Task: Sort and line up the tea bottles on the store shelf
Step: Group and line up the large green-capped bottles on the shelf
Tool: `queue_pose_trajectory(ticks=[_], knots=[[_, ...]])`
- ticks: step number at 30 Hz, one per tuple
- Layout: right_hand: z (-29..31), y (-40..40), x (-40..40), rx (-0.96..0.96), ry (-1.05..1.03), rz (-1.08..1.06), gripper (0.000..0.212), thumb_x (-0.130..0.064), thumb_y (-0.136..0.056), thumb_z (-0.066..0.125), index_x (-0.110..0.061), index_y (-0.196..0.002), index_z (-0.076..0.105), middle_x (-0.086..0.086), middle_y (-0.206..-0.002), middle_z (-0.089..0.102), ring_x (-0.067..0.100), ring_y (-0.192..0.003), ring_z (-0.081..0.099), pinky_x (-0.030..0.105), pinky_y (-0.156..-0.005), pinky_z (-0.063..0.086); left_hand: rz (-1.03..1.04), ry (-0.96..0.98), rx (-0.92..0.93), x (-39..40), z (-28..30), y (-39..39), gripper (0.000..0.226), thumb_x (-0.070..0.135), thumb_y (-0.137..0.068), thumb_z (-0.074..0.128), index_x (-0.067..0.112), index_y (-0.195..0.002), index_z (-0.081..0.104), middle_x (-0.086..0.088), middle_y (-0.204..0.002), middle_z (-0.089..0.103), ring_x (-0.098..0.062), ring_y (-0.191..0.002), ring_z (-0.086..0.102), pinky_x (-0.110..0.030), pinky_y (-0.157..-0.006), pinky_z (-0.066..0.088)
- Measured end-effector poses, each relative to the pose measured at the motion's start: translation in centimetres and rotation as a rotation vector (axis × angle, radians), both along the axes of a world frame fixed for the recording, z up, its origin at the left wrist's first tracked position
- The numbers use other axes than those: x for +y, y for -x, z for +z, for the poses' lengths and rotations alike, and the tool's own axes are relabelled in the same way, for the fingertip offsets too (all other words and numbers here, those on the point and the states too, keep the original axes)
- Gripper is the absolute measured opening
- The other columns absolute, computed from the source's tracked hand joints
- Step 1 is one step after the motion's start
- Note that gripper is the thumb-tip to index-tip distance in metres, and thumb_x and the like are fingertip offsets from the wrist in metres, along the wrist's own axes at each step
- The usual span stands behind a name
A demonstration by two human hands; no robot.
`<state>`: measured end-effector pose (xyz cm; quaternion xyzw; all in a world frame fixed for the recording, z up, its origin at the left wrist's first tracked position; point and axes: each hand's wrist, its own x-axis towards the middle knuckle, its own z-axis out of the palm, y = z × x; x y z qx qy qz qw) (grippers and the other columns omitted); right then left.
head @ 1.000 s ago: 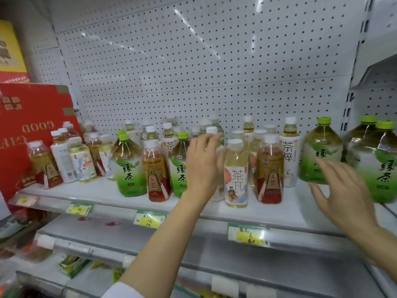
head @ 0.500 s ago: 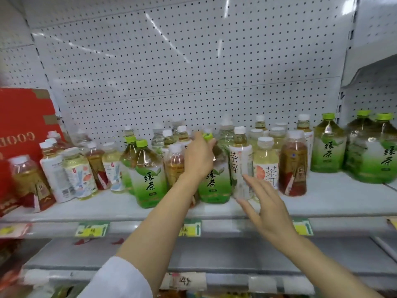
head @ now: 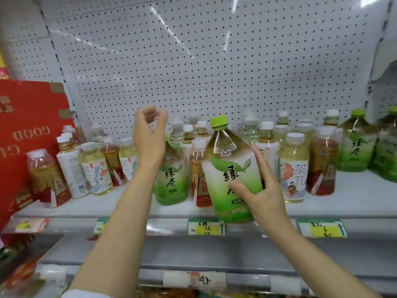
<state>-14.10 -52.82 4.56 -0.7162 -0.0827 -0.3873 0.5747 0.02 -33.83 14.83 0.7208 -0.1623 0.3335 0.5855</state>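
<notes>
Four green-capped tea bottles (head: 233,168), two hands (head: 265,194)

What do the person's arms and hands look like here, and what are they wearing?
Both forearms are bare. The left hand and right hand have no gloves, rings or watch that show. A white sleeve edge shows low on the left arm; no sleeve shows on the right.

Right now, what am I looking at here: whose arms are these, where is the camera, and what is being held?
No machine here: a person wears a camera on the head, looking down at their own two hands. The shelf carries many tea bottles, some green-capped, most white-capped. The right hand holds a green tea bottle by its side, at the shelf's front edge, thumb across the label. The left hand is raised above the bottles, fingers loosely curled, holding nothing. A red box stands at the left.
</notes>
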Motion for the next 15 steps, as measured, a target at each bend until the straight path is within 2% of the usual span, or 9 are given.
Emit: queue_pose_trajectory(ticks=[1,2,4,6,8,11,13,15], knots=[[-0.4,0.3,0.0,0.011,-0.005,-0.005,0.088,-0.030,-0.070,0.080,-0.039,-0.146,0.035,-0.041,-0.129,0.038,-0.034,-0.107,0.042,-0.005,-0.081,0.039,0.110,0.003,0.099,1.9,-1.3,-1.9,0.059,0.055,-0.087,0.064,0.015,-0.129,0.054,0.004,-0.124,0.059,-0.017,-0.119,0.056,-0.038,-0.103,0.046],[-1.0,0.5,-0.2,0.024,-0.015,-0.014,0.086,-0.027,-0.072,0.080,-0.040,-0.144,0.035,-0.040,-0.129,0.038,-0.032,-0.109,0.044,-0.004,-0.081,0.040,0.127,-0.047,0.211,3.0,-2.6,-3.0,0.075,0.061,-0.080,0.069,0.012,-0.134,0.051,-0.002,-0.130,0.057,-0.024,-0.123,0.054,-0.044,-0.104,0.045],[-1.9,0.8,-0.7,0.064,-0.066,-0.022,0.084,-0.040,-0.068,0.081,-0.055,-0.137,0.035,-0.039,-0.132,0.040,-0.016,-0.120,0.050,0.008,-0.090,0.049,-0.047,-0.196,0.430,3.6,-5.4,-3.9,0.096,0.061,-0.070,0.078,0.011,-0.144,0.043,-0.011,-0.140,0.052,-0.031,-0.126,0.052,-0.048,-0.104,0.045],[-2.9,1.0,-1.3,0.100,-0.113,-0.058,0.079,-0.062,-0.063,0.077,-0.070,-0.128,0.034,-0.039,-0.136,0.040,-0.002,-0.128,0.050,0.031,-0.104,0.049,-0.153,-0.281,0.494,3.4,-7.3,-3.7,0.108,0.042,-0.064,0.088,0.015,-0.151,0.031,-0.012,-0.150,0.042,-0.034,-0.130,0.048,-0.051,-0.101,0.044],[-3.7,1.1,-2.2,0.103,-0.155,-0.066,0.078,-0.072,-0.060,0.076,-0.072,-0.127,0.036,-0.030,-0.141,0.048,0.004,-0.129,0.051,0.044,-0.108,0.047,-0.174,-0.275,0.448,3.4,-7.9,-3.5,0.117,0.035,-0.053,0.091,0.020,-0.150,0.028,-0.012,-0.151,0.039,-0.036,-0.130,0.046,-0.050,-0.092,0.046],[-4.4,1.6,-3.2,0.095,-0.207,-0.069,0.081,-0.072,-0.062,0.078,-0.070,-0.132,0.037,-0.015,-0.145,0.052,0.016,-0.133,0.052,0.053,-0.104,0.048,-0.168,-0.278,0.403,3.9,-7.8,-3.1,0.115,0.032,-0.049,0.093,0.022,-0.145,0.029,-0.009,-0.142,0.046,-0.033,-0.121,0.052,-0.044,-0.085,0.047],[-4.5,2.3,-3.8,0.100,-0.243,-0.065,0.082,-0.069,-0.063,0.079,-0.068,-0.133,0.037,-0.015,-0.145,0.052,0.016,-0.133,0.052,0.053,-0.103,0.048,-0.149,-0.237,0.304,3.7,-8.1,-1.7,0.103,0.023,-0.056,0.094,0.022,-0.140,0.034,-0.002,-0.128,0.050,-0.028,-0.111,0.054,-0.044,-0.091,0.047],[-4.9,3.0,-4.8,0.110,-0.272,-0.084,0.090,-0.069,-0.062,0.080,-0.057,-0.141,0.039,-0.011,-0.145,0.053,0.017,-0.131,0.053,0.053,-0.101,0.050,-0.073,-0.164,0.249,3.4,-8.5,-0.7,0.088,0.014,-0.061,0.093,0.026,-0.130,0.039,0.003,-0.123,0.047,-0.024,-0.109,0.052,-0.043,-0.096,0.045]])
